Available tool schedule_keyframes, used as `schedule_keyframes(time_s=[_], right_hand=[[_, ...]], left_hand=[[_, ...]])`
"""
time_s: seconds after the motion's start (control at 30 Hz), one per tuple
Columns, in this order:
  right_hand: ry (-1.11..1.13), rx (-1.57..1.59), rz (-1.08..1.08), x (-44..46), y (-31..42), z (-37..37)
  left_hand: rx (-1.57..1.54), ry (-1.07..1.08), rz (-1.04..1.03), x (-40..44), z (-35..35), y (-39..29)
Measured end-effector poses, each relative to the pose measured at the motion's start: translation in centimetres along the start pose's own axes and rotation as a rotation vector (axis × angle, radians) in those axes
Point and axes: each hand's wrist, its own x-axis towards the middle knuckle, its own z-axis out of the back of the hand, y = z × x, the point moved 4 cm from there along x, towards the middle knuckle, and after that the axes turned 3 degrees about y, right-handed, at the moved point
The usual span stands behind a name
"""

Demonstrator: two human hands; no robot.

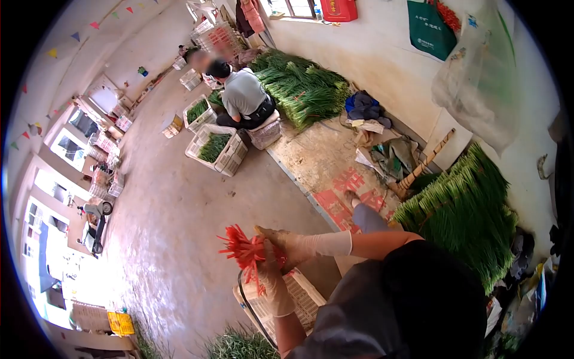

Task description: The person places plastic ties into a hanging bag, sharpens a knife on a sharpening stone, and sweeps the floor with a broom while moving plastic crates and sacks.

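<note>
Both my hands wear pale, dirt-stained gloves and meet at a bunch of thin red strips (pixel 242 245), which look like ties. My left hand (pixel 272 278) is wrapped round the lower side of the bunch, with a few strips hanging beside it. From the right, my right hand (pixel 289 246) closes against the same bunch, and its fingers are partly hidden. The loose ends fan out to the left. Below my hands is a pale plastic crate (pixel 308 293) with a dark strap or cord (pixel 254 311) along its side.
Bundled long green stalks (pixel 460 215) are stacked to my right, near a wooden-handled tool (pixel 427 161). A larger green pile (pixel 299 87) lies along the wall. Ahead, a seated person (pixel 245 96) is beside crates of greens (pixel 230 161). More greens (pixel 242 346) lie at the bottom.
</note>
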Motion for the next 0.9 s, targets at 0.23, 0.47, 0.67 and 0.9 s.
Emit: schedule_keyframes(time_s=[0.23,0.47,0.67,0.9], right_hand=[[0.016,0.429,0.137,7.6,-15.1,7.3],[-0.242,0.583,-0.181,11.9,-30.4,19.5],[-0.130,0.080,-0.367,13.5,-31.1,29.5],[-0.428,0.668,-0.285,12.1,-33.9,35.7]], left_hand=[[0.028,-0.361,-0.046,14.6,-11.4,6.8],[-0.097,-0.150,0.269,27.0,-25.9,10.5],[0.013,-0.009,0.236,31.9,-31.3,10.8],[-0.388,0.145,0.389,36.3,-37.9,10.1]])
